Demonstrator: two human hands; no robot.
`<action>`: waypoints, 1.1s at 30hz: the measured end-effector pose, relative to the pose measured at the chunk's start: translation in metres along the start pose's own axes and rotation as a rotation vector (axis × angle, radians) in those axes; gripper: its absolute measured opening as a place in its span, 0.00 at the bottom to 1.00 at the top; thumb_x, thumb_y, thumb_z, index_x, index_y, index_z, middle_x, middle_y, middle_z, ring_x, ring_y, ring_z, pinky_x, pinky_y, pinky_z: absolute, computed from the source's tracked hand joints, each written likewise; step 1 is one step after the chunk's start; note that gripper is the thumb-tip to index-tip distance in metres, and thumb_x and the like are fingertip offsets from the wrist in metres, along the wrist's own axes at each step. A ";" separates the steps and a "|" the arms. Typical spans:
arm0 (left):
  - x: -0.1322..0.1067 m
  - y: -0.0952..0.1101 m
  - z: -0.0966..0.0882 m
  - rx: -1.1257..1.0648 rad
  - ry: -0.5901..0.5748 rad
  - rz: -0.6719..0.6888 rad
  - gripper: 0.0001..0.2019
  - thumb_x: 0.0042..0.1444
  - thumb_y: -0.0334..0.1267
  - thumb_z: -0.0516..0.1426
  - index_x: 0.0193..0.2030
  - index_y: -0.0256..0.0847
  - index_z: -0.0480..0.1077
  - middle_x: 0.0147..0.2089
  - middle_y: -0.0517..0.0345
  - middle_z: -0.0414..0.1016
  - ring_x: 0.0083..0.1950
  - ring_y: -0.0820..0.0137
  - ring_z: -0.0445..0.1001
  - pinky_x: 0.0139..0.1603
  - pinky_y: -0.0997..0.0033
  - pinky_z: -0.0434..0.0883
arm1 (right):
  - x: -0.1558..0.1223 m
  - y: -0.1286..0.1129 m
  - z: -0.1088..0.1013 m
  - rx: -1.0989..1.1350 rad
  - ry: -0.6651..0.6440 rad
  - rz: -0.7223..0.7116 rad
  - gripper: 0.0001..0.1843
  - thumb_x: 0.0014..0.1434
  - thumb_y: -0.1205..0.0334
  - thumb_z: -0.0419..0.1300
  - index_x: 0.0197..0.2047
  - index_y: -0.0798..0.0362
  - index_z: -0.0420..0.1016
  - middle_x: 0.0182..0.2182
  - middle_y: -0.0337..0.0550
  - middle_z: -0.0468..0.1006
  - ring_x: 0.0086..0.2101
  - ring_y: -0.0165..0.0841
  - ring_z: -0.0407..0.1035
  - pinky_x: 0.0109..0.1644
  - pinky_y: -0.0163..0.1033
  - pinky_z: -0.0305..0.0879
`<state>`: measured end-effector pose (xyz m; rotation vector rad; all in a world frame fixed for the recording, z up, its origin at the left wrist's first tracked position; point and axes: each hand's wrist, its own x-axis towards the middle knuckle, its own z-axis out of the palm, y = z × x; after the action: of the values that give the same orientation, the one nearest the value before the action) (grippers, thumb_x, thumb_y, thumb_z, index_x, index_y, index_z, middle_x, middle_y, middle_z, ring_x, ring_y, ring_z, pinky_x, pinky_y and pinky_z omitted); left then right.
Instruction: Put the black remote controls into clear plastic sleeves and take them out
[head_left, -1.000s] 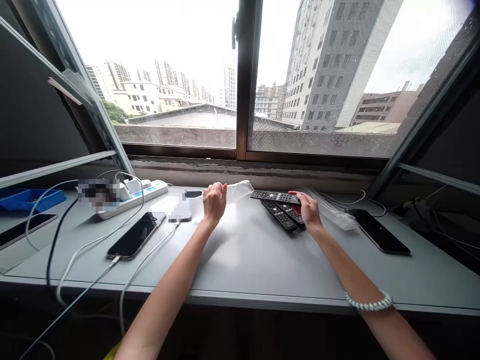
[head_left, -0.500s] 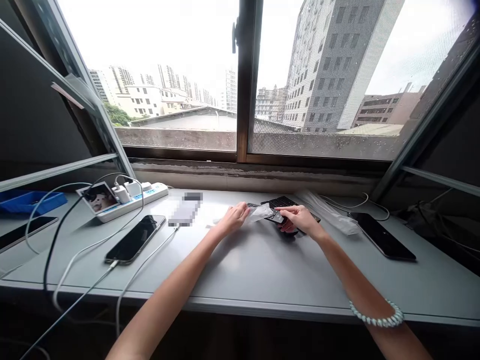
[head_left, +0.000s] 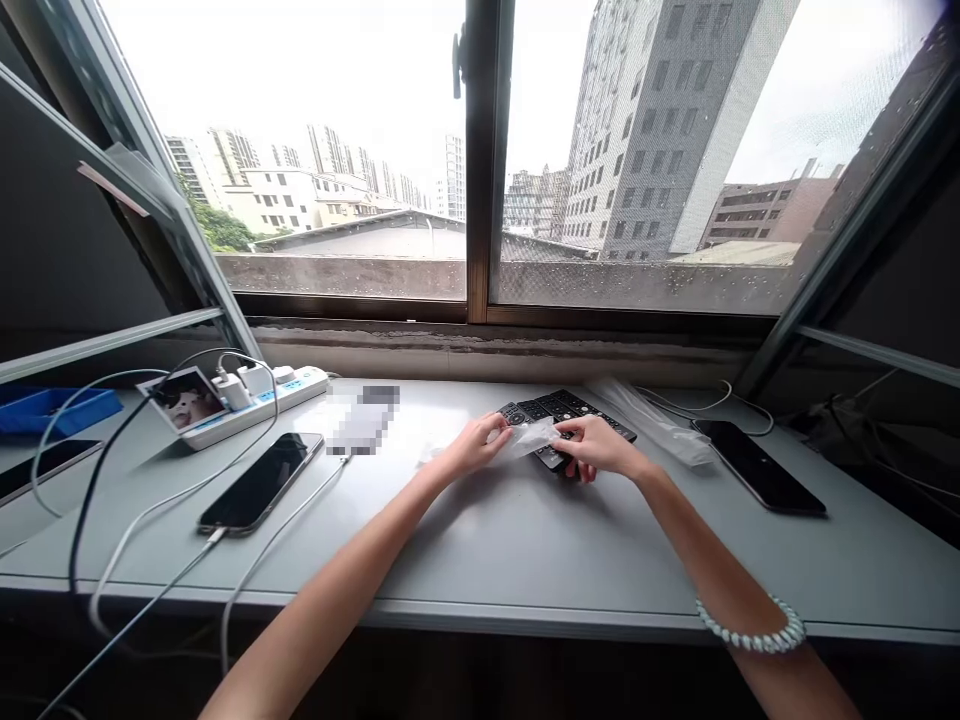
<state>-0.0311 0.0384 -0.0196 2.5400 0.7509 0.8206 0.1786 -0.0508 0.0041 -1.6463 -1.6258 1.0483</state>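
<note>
A crumpled clear plastic bag (head_left: pixel 534 436) stretches between my two hands above the desk. My left hand (head_left: pixel 478 446) is closed on its left end. At its right end, the thumb and forefinger of my right hand (head_left: pixel 598 447) pinch the plastic; the other fingers curl underneath. Several black remote controls (head_left: pixel 564 404) with buttons lie side by side just behind the bag. The dark end of a remote (head_left: pixel 551 459) shows below the bag beside my right fingers; I cannot tell whether they touch it.
Long clear plastic sleeves (head_left: pixel 656 425) lie right of the remotes, near a black phone (head_left: pixel 761 468). To the left are another phone (head_left: pixel 262 483) on a cable, a blurred-out device (head_left: pixel 364 420), a power strip (head_left: pixel 259 405), a photo (head_left: pixel 182 402) and a blue tray (head_left: pixel 60 408).
My right fingers have closed in over the bag and curled under it. More of the remotes behind now shows. The whole view has shifted slightly.
</note>
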 end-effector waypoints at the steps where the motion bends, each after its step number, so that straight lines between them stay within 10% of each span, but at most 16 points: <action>1: 0.000 0.000 0.001 -0.003 -0.006 0.005 0.12 0.60 0.43 0.46 0.33 0.41 0.66 0.39 0.54 0.74 0.39 0.69 0.71 0.40 0.69 0.69 | 0.000 0.000 -0.002 -0.002 -0.004 0.004 0.19 0.52 0.54 0.58 0.44 0.55 0.74 0.15 0.40 0.74 0.12 0.31 0.67 0.13 0.31 0.62; 7: 0.000 0.002 0.003 -0.016 -0.048 0.002 0.12 0.60 0.43 0.46 0.33 0.40 0.66 0.42 0.53 0.74 0.42 0.68 0.72 0.44 0.69 0.68 | 0.002 0.004 -0.004 -0.041 -0.005 -0.061 0.13 0.51 0.56 0.56 0.34 0.56 0.76 0.17 0.40 0.75 0.12 0.28 0.64 0.14 0.31 0.58; 15: -0.001 0.013 0.001 0.115 -0.114 -0.077 0.14 0.61 0.44 0.44 0.40 0.42 0.67 0.45 0.53 0.75 0.44 0.64 0.72 0.46 0.65 0.65 | 0.014 0.020 -0.015 -0.438 0.695 0.006 0.27 0.53 0.48 0.53 0.52 0.54 0.71 0.43 0.51 0.76 0.43 0.42 0.71 0.49 0.45 0.63; 19: 0.001 0.019 -0.003 0.261 0.073 -0.156 0.12 0.61 0.39 0.43 0.34 0.42 0.65 0.38 0.55 0.74 0.41 0.64 0.72 0.45 0.63 0.62 | 0.016 0.020 -0.001 -0.533 0.591 0.203 0.45 0.51 0.34 0.48 0.64 0.56 0.55 0.60 0.61 0.57 0.61 0.53 0.45 0.60 0.57 0.45; 26: 0.006 0.020 -0.024 0.115 0.577 -0.350 0.13 0.61 0.38 0.43 0.27 0.42 0.59 0.33 0.58 0.68 0.35 0.68 0.68 0.39 0.68 0.61 | 0.016 0.008 0.028 -0.551 0.437 0.251 0.59 0.43 0.23 0.41 0.68 0.55 0.39 0.65 0.63 0.35 0.62 0.55 0.21 0.58 0.66 0.21; 33: 0.005 0.023 -0.025 0.065 0.589 -0.329 0.12 0.61 0.38 0.45 0.26 0.42 0.59 0.34 0.59 0.68 0.35 0.68 0.67 0.40 0.67 0.60 | 0.023 0.012 0.035 -0.644 0.395 0.273 0.60 0.41 0.23 0.44 0.67 0.53 0.41 0.65 0.62 0.37 0.62 0.58 0.22 0.56 0.68 0.19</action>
<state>-0.0341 0.0278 0.0126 2.1343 1.3446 1.4558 0.1539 -0.0328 -0.0272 -2.3630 -1.5769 0.2640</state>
